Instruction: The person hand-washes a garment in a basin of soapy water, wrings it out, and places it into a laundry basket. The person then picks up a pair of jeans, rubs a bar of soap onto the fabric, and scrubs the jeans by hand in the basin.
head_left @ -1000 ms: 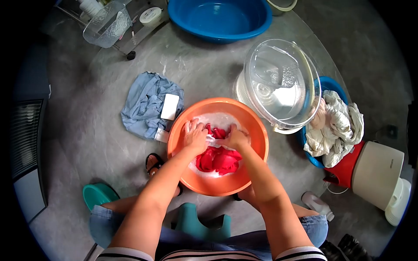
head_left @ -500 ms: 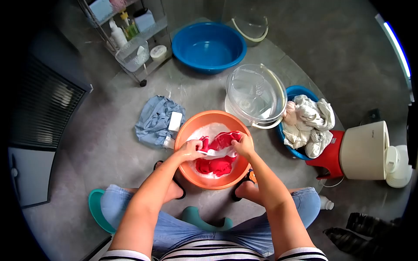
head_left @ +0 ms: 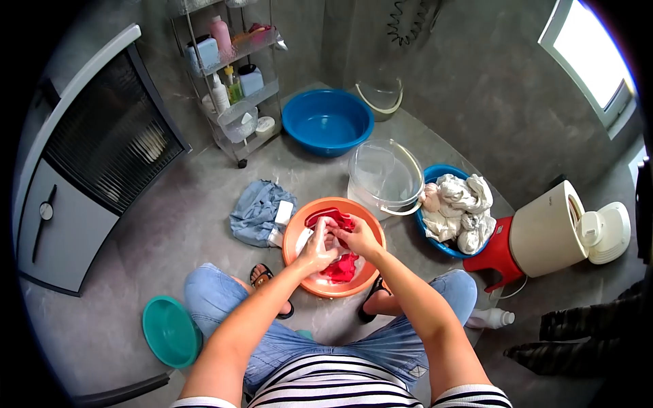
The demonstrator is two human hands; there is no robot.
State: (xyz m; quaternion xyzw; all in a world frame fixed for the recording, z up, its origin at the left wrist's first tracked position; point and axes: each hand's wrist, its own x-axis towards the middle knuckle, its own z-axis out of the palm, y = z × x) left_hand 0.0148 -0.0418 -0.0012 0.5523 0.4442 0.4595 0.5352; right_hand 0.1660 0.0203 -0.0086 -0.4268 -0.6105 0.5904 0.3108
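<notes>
- I see red cloth [head_left: 341,270] inside the orange basin [head_left: 325,291].
- Left hand [head_left: 318,250] and right hand [head_left: 360,239] meet over it, fingers curled; I cannot tell how far closed, or whether either grips cloth.

Garment or cloth, one, bright red [head_left: 341,270], crumpled and folded on itself, with an upper portion spread toward the far side of the orange basin [head_left: 372,264] and a lower portion bunched toward its near side, the middle largely obscured; type of article cannot be told. Basin, one, round, plain orange, wide-mouthed with a smooth rim, standing upright with the red cloth within its walls and whitish patches showing inside.
</notes>
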